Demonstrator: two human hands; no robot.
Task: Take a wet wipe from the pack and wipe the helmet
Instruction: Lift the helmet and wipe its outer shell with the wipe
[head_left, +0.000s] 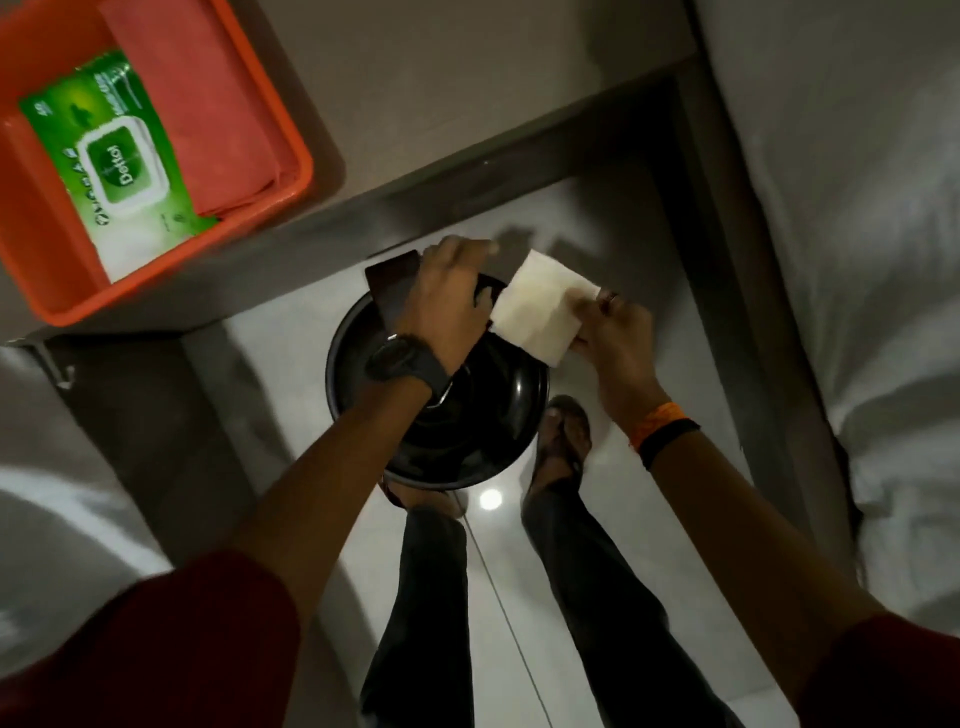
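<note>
near: legs and sandalled feet on a pale tiled floor (597, 218). above them a black helmet (467, 431), held off the floor. left hand (447, 306) curled round its far rim beside the dark visor (392, 291). right hand (615, 332) pinching a white wet wipe (537, 306) by its right edge, spread just over the helmet's far side. far left: green wipe pack (111, 156), lid shut, in an orange tray (291, 130) on the worktop (467, 78). wipe is out; wiping looks about to start. next: press it flat onto the shell and sweep.

The helmet (467, 415) is glossy black, hard and smooth, catching highlights. The wipe (540, 306) looks soft, white and matt. The pack (111, 161) is shiny green film inside a smooth orange plastic tray (171, 270). The floor (597, 519) is polished, reflective tile.
</note>
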